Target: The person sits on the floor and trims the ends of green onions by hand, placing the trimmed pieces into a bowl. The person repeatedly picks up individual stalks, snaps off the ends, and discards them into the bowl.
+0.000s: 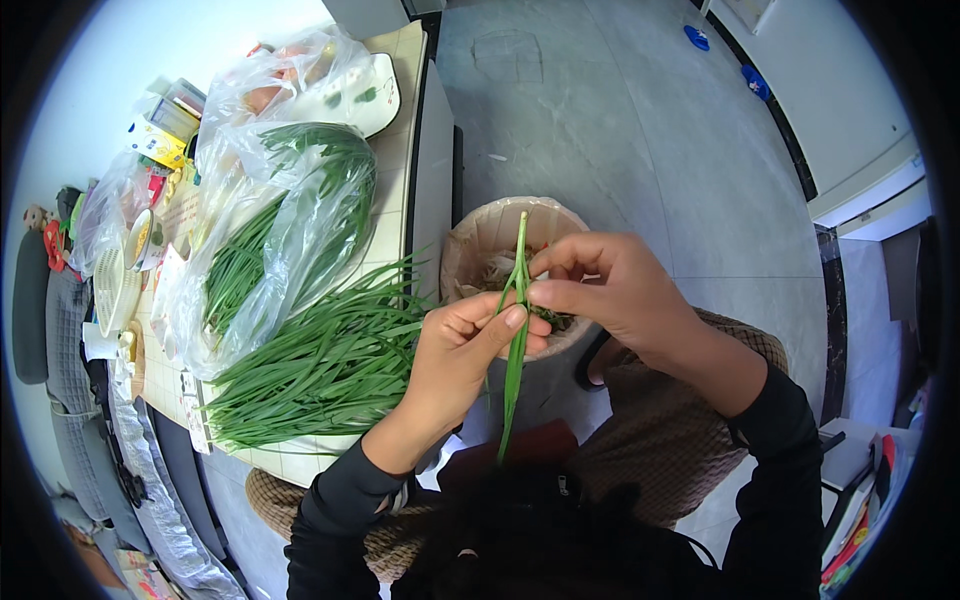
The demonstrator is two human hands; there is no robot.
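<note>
Over the bin, my left hand (454,349) pinches a green garlic chive stalk (513,379) between thumb and fingers. Its pale cut end points away from me, and its long leaves hang towards my lap. My right hand (634,292) has thumb and forefinger at the stalk's side, just below the pale end. Beneath both hands stands a lined waste bin (480,225) with plant scraps (495,270) inside. Left of my left hand, a loose heap of garlic chives (322,367) lies on the table. More chives (247,262) stick out of a clear plastic bag (300,232) behind it.
The tiled table (390,176) ends just left of the bin. A white plate (379,90) and another plastic bag (277,75) lie at its far end. A white basket (116,292) and a bowl (142,240) stand at left. Blue slippers (697,37) rest by the far wall.
</note>
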